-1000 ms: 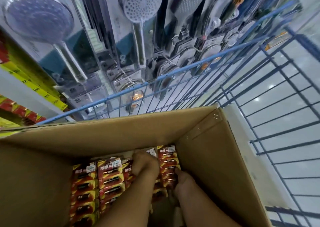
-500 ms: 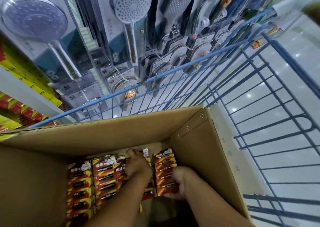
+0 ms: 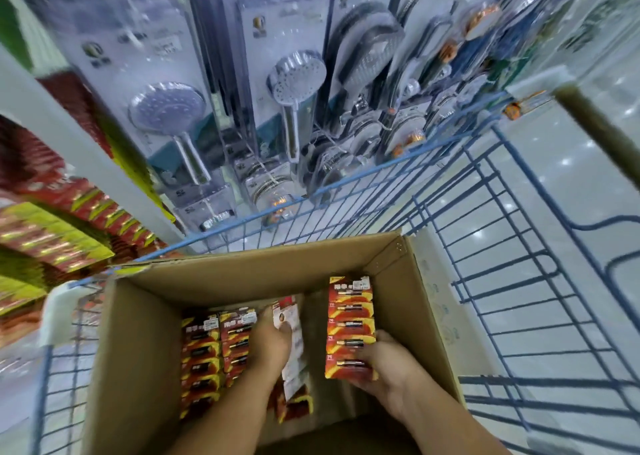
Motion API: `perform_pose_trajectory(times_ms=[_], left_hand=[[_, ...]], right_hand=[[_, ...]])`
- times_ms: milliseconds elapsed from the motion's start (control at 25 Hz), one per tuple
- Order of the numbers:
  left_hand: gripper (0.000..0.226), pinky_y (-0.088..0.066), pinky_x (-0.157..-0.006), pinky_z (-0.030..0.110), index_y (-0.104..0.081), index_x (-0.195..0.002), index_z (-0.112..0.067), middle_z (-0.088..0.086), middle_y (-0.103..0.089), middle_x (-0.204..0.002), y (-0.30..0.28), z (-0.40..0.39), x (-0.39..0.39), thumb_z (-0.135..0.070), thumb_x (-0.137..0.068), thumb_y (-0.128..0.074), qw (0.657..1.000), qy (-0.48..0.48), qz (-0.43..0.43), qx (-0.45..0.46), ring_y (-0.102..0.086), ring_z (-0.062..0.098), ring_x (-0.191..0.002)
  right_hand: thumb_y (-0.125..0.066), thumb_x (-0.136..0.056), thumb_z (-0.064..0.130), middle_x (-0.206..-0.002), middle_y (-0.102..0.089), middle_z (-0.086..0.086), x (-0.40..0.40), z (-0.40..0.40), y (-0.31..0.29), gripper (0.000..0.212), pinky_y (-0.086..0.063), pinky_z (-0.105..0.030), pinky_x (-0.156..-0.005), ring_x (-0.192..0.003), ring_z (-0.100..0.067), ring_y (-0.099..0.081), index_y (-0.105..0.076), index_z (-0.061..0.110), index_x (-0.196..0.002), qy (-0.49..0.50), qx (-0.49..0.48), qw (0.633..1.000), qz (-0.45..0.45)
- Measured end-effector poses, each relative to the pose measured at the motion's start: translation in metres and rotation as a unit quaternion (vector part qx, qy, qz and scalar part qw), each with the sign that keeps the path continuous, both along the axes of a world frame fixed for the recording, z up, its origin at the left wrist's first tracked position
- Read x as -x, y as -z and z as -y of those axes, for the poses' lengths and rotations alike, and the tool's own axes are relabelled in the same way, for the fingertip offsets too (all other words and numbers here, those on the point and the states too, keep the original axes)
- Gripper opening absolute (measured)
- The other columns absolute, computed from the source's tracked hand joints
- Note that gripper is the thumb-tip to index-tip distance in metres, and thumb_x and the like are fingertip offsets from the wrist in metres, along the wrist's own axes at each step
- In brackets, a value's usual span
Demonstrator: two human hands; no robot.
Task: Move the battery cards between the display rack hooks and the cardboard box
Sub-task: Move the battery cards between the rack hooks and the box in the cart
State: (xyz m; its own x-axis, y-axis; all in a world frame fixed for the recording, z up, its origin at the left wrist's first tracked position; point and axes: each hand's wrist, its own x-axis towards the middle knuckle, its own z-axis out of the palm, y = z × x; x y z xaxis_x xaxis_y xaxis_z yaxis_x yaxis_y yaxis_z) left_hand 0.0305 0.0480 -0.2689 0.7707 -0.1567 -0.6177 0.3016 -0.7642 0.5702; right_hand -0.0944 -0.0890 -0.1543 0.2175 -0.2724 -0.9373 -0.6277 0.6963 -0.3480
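An open cardboard box (image 3: 242, 274) sits in a blue wire cart and holds rows of red-and-yellow battery cards (image 3: 202, 357). My right hand (image 3: 377, 368) grips a stack of battery cards (image 3: 350, 326) by its lower end, lifted above the box's right side with the printed faces up. My left hand (image 3: 272, 345) reaches into the middle of the box and holds another stack of cards (image 3: 291, 336), whose white backs show. More battery cards hang on the display rack (image 3: 45, 232) at the far left.
The blue wire cart (image 3: 512, 281) surrounds the box. Packaged shower heads (image 3: 294, 83) hang on the rack straight ahead beyond the cart's rail. Shiny floor shows through the cart's right side.
My right hand has raised its stack of cards out of the row toward the box's top. My left hand has taken hold of a stack in the middle. The view tilted upward.
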Motion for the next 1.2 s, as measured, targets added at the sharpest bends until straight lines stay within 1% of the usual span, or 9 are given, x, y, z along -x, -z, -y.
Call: perform_pose_trajectory(times_ms=[40,240,400,480,600,720,920,1080,1200], left_hand=[[0.048,-0.051,-0.100,0.035,-0.049,-0.150,-0.008,0.012,-0.061,-0.144,-0.024,-0.008,-0.002,-0.017,-0.104,-0.058,0.999,-0.016,0.002,0.037,-0.059,0.032,-0.130],[0.015,-0.047,-0.066,0.021,-0.065,-0.111,-0.015,-0.008,-0.072,-0.099,-0.164,-0.049,-0.004,-0.016,-0.097,-0.070,0.977,-0.125,0.023,0.173,-0.070,0.012,-0.094],[0.011,-0.059,-0.075,0.036,-0.072,-0.102,-0.021,-0.005,-0.079,-0.096,-0.271,-0.083,0.000,-0.019,-0.093,-0.077,0.945,-0.209,0.034,0.250,-0.075,0.015,-0.086],[0.013,-0.061,-0.083,0.041,-0.074,-0.103,-0.021,-0.005,-0.080,-0.098,-0.325,-0.102,0.001,-0.020,-0.091,-0.079,0.925,-0.250,0.067,0.277,-0.076,0.016,-0.088],[0.014,-0.058,-0.082,0.037,-0.071,-0.104,-0.022,-0.008,-0.076,-0.099,-0.404,-0.137,0.008,-0.019,-0.092,-0.078,0.892,-0.308,0.128,0.307,-0.072,0.014,-0.091],[0.018,-0.052,-0.085,0.037,-0.062,-0.097,-0.036,-0.014,-0.070,-0.102,-0.473,-0.177,0.026,-0.025,-0.095,-0.076,0.876,-0.313,0.204,0.304,-0.067,0.008,-0.095],[0.013,-0.050,-0.065,0.021,-0.066,-0.103,-0.030,-0.010,-0.074,-0.102,-0.553,-0.248,0.051,-0.029,-0.094,-0.076,0.845,-0.323,0.318,0.285,-0.070,0.004,-0.090],[0.020,-0.057,-0.089,0.047,-0.067,-0.110,-0.035,-0.010,-0.073,-0.111,-0.587,-0.307,0.054,-0.034,-0.093,-0.076,0.818,-0.346,0.347,0.301,-0.070,0.017,-0.105],[0.021,-0.058,-0.090,0.053,-0.068,-0.112,-0.033,-0.007,-0.075,-0.111,-0.601,-0.350,0.038,-0.035,-0.093,-0.076,0.810,-0.343,0.358,0.314,-0.071,0.022,-0.106]], right_hand=[[-0.066,-0.098,0.003,-0.113,-0.076,-0.011,0.002,-0.003,-0.014,0.033,-0.061,-0.050,-0.092,-0.104,-0.031,-0.074,-0.061,0.023,-0.124,-0.009,-0.004,1.000,0.015],[-0.067,-0.092,-0.005,-0.106,-0.080,-0.008,0.000,-0.030,-0.109,0.046,-0.061,-0.053,-0.092,-0.100,-0.031,-0.076,-0.058,0.026,-0.126,-0.068,0.036,0.991,0.106],[-0.076,-0.067,-0.006,-0.106,-0.079,-0.014,-0.011,-0.052,-0.184,0.069,-0.058,-0.055,-0.093,-0.099,-0.033,-0.077,-0.056,0.015,-0.130,-0.128,0.043,0.966,0.220],[-0.072,-0.079,-0.011,-0.108,-0.078,-0.014,-0.026,-0.058,-0.222,0.061,-0.059,-0.051,-0.088,-0.099,-0.032,-0.077,-0.056,0.020,-0.129,-0.163,0.037,0.949,0.269],[-0.052,-0.092,-0.017,-0.111,-0.078,-0.014,-0.052,-0.075,-0.268,0.058,-0.061,-0.051,-0.084,-0.101,-0.033,-0.076,-0.057,0.026,-0.130,-0.219,0.045,0.923,0.312],[-0.064,-0.098,0.000,-0.112,-0.078,-0.008,-0.070,-0.109,-0.314,0.043,-0.061,-0.051,-0.086,-0.100,-0.030,-0.077,-0.059,0.027,-0.131,-0.257,0.068,0.888,0.374],[-0.068,-0.099,0.020,-0.107,-0.080,-0.006,-0.081,-0.176,-0.386,0.025,-0.061,-0.054,-0.089,-0.096,-0.030,-0.077,-0.063,0.025,-0.123,-0.295,0.073,0.835,0.459],[-0.070,-0.098,0.030,-0.111,-0.078,0.000,-0.098,-0.232,-0.427,0.028,-0.061,-0.054,-0.089,-0.101,-0.028,-0.076,-0.061,0.032,-0.124,-0.316,0.084,0.802,0.500],[-0.070,-0.097,0.037,-0.117,-0.075,0.010,-0.117,-0.271,-0.448,0.030,-0.058,-0.050,-0.095,-0.111,-0.021,-0.072,-0.059,0.036,-0.125,-0.323,0.102,0.782,0.522]])
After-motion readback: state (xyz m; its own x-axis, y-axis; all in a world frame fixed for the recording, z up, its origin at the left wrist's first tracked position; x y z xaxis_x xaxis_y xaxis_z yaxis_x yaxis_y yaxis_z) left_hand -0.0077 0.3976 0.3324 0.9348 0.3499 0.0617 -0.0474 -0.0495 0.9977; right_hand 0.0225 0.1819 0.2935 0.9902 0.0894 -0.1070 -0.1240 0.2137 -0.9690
